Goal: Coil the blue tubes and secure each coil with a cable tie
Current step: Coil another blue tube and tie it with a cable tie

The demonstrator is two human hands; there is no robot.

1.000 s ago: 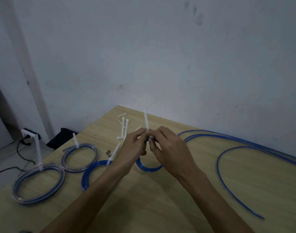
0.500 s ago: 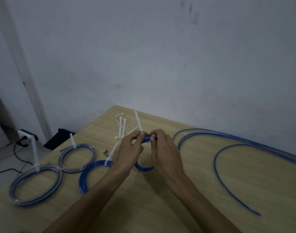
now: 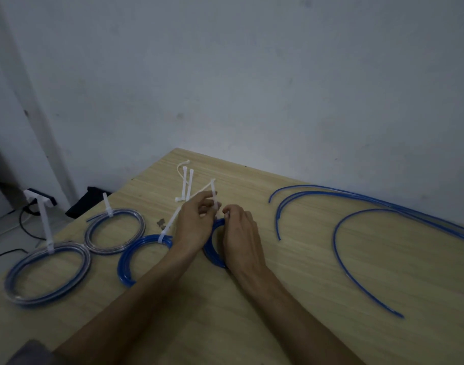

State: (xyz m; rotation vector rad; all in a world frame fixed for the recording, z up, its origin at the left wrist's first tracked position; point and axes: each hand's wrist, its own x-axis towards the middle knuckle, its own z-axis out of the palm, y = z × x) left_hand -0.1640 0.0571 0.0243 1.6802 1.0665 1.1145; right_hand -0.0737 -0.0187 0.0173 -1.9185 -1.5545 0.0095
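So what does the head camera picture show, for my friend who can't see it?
Two hands work on a small blue tube coil on a wooden table: the left hand pinches a white cable tie, the right hand holds the coil. Three tied coils lie left, loose blue tubes right.

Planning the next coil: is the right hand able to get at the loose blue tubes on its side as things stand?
Probably yes: bare table lies between the right hand and the loose blue tubes, but it first must release the coil.

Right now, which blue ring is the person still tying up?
The small blue coil between the two hands: the left hand pinches its white cable tie. The other three coils lie untouched, already tied.
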